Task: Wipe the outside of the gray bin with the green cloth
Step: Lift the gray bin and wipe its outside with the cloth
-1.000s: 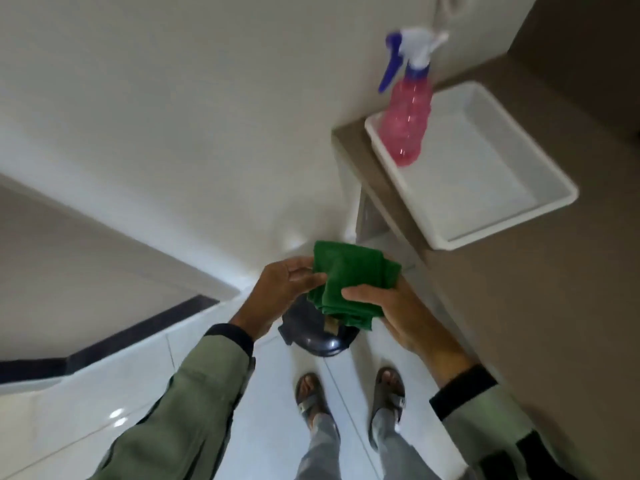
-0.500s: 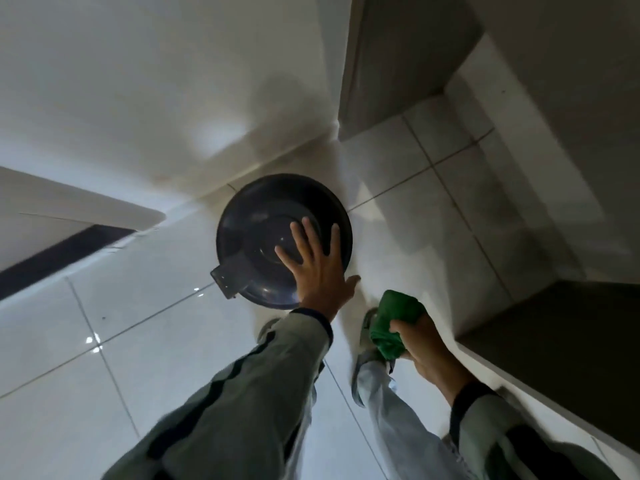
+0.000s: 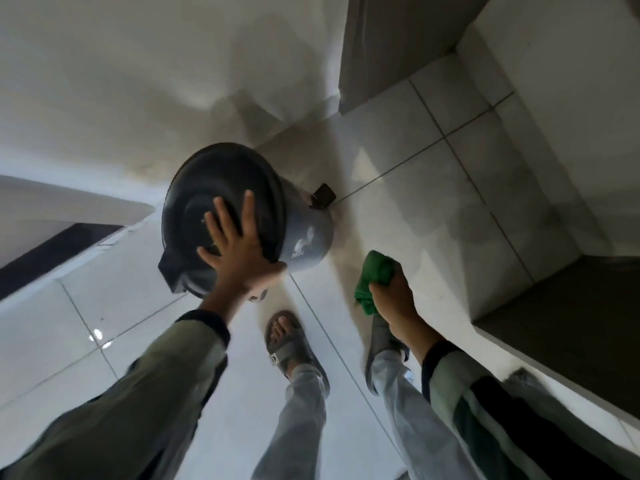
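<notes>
The gray bin (image 3: 308, 237) stands on the tiled floor near the wall, tilted toward me so its dark round lid (image 3: 225, 188) faces the camera. A black pedal (image 3: 323, 196) shows at its base. My left hand (image 3: 239, 247) lies flat on the lid with fingers spread, thumb hooked over the rim. My right hand (image 3: 393, 294) grips the bunched green cloth (image 3: 375, 275) to the right of the bin, apart from it.
White wall behind the bin. A dark counter edge (image 3: 554, 320) juts in at the right, with a cabinet side (image 3: 398, 46) above. My sandalled feet (image 3: 289, 341) stand just below the bin on the glossy tiles.
The view has dropped closer to the floor. My left hand has pressed on the lid and the bin has tipped, showing its gray side. My right hand still holds the cloth.
</notes>
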